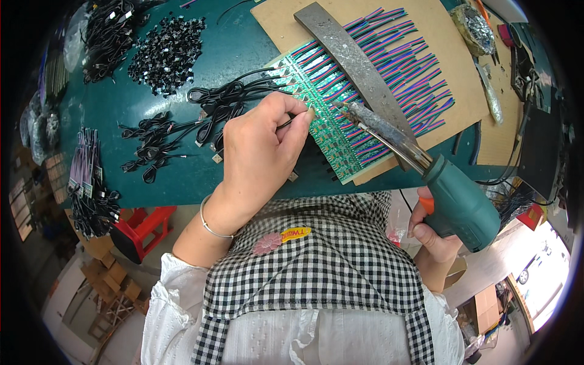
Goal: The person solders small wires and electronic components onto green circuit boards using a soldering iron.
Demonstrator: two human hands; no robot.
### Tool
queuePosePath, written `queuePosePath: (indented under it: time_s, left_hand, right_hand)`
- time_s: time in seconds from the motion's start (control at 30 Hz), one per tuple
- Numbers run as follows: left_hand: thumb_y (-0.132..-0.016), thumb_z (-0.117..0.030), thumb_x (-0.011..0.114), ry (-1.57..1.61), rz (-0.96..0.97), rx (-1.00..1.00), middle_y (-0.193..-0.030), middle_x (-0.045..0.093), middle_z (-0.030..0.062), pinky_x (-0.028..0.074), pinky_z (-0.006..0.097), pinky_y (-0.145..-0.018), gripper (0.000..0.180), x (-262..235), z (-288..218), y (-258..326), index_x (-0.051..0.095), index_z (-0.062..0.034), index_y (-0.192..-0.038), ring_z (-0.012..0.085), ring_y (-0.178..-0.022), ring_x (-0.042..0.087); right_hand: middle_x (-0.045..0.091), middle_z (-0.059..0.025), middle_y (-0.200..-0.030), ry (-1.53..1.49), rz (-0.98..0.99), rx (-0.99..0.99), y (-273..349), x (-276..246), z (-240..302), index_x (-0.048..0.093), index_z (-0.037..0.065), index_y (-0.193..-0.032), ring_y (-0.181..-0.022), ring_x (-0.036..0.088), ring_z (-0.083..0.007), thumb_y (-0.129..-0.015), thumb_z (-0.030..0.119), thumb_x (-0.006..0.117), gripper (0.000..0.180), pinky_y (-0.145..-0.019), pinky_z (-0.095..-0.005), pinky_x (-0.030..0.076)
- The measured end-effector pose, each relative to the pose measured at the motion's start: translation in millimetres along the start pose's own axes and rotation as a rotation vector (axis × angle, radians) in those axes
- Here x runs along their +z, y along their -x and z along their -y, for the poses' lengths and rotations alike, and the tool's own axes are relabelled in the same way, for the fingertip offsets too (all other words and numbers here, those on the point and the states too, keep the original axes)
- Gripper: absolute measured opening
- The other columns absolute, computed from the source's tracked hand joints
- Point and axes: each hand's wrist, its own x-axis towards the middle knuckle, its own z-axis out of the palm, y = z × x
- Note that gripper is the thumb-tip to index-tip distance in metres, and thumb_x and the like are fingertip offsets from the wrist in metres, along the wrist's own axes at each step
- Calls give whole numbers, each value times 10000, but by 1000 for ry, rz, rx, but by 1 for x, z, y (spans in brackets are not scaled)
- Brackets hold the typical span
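My left hand (pixel 258 146) pinches the end of a black cable (pixel 284 124) at the edge of a green circuit board panel (pixel 340 148). In my right hand (pixel 439 242) is a green soldering gun (pixel 465 198) with an orange trigger. Its tip points left, close to the panel and near my left fingertips. Rows of red, blue and black wires (pixel 420 91) run from the panel's far side. A heavy grey metal bar (pixel 359 61) lies across those wires. Several coiled black cables (pixel 228 100) lead to the panel's upper left part.
A heap of small black connectors (pixel 167 55) lies at the back left, beside bundled black cables (pixel 109 36). More cable bunches (pixel 91 201) hang over the left table edge, above a red stool (pixel 146 231). A foil-wrapped lump (pixel 473 30) sits on the brown board (pixel 468 91) at right.
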Motion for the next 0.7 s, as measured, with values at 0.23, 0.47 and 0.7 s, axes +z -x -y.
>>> queuePosePath:
  time_s: [0.23, 0.47, 0.7]
  left_hand:
    - [-719, -28, 692, -166, -26, 282, -620, 575, 58, 421, 291, -452, 129, -6, 2, -8, 568, -39, -751, 200, -502, 554]
    - [-701, -63, 720, -93, 39, 120, -541, 530, 53, 385, 272, -402, 159, -7, 3, -11, 561, -50, -710, 157, -422, 508]
    - [-741, -33, 700, -95, 135, 61, -520, 488, -47, 287, 162, -444, 120, -12, -4, -21, 592, 1, -701, -9, -478, 356]
  right_hand:
    - [589, -148, -792, 20, -42, -6, -1, 3, 1, 481, -146, -1134, -461, 525, -150, -678, 146, 783, 619, -420, -219, 404]
    - [592, -144, -790, 36, 12, -37, -1, 0, -1, 490, -143, -1131, -468, 524, -147, -681, 140, 780, 606, -427, -215, 404]
    - [599, -136, -889, 46, -102, 46, 11, 6, 0, 503, -116, -1144, -557, 553, -160, -661, 110, 785, 603, -491, -233, 426]
